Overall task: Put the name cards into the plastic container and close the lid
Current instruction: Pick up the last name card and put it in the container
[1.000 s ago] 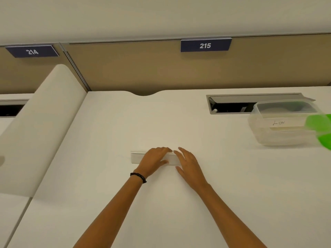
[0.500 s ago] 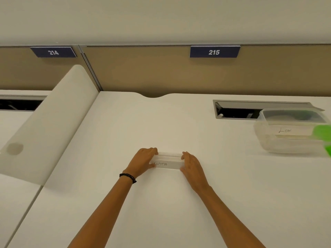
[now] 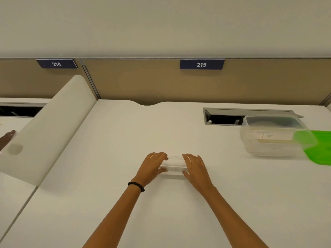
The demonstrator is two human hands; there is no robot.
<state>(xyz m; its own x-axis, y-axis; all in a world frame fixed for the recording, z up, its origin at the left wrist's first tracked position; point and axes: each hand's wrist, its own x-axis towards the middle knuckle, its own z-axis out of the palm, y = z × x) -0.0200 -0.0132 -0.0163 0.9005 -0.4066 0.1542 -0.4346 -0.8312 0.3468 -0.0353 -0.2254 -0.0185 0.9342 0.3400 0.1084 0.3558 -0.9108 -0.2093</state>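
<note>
A white folded name card (image 3: 174, 166) with faint writing stands on the white desk (image 3: 125, 140) in the middle. My left hand (image 3: 152, 167) grips its left end and my right hand (image 3: 195, 169) grips its right end. A clear plastic container (image 3: 272, 138) sits open at the right, with a card marked with handwriting inside. Its green lid (image 3: 318, 149) lies beside it at the right edge, partly out of view.
A cable slot (image 3: 225, 117) opens in the desk behind the container. A white curved divider (image 3: 50, 126) rises on the left. Beige partition panels carry signs 214 (image 3: 56, 64) and 215 (image 3: 201, 64). Another person's hand (image 3: 7, 138) shows at the far left.
Both hands moved from lying over the flat card to gripping its two ends; the card now stands up between them. The view has shifted slightly left.
</note>
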